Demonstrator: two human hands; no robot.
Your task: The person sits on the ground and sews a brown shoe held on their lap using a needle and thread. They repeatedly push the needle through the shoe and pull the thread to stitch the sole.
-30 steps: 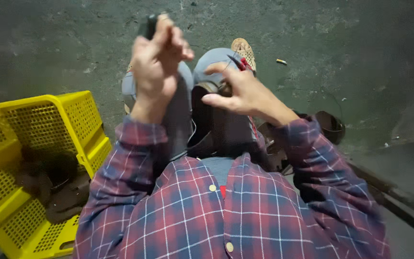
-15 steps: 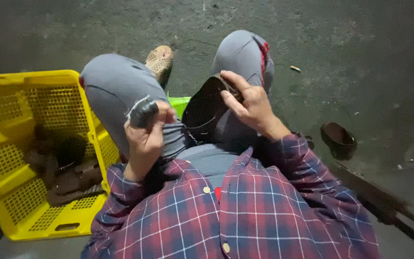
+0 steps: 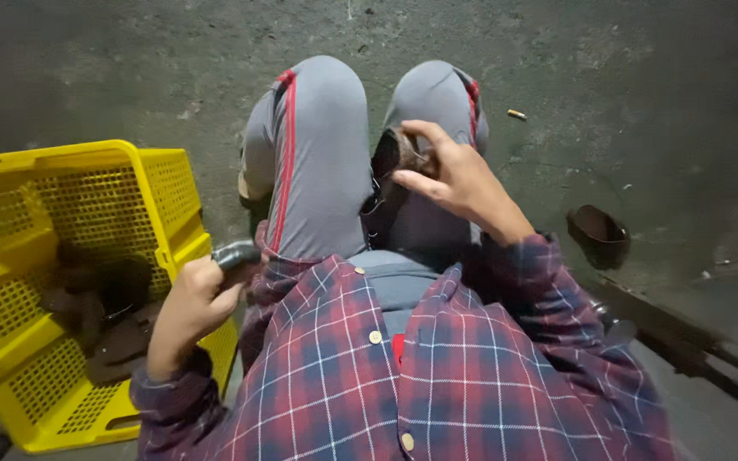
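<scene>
I sit on the ground with my knees up in grey trousers (image 3: 318, 145) with red side stripes and a red plaid shirt. My left hand (image 3: 190, 303) is low at my left side, closed around a short dark grey handle-like object (image 3: 234, 253), right beside the yellow crate. My right hand (image 3: 450, 175) is raised by my right knee, fingers pinching a dark brown curved piece (image 3: 390, 154) with a thin thread hanging from it. What the piece is exactly, I cannot tell.
A yellow perforated plastic crate (image 3: 70, 256) stands on my left holding several dark brown pieces (image 3: 100, 303). A small dark bowl-shaped object (image 3: 598, 232) lies on the concrete to my right. Dark bars (image 3: 685, 341) run along the floor at the lower right.
My left hand came down from high in front of my knees to my left side by the crate, still gripping the dark object. My right hand stayed on the brown piece.
</scene>
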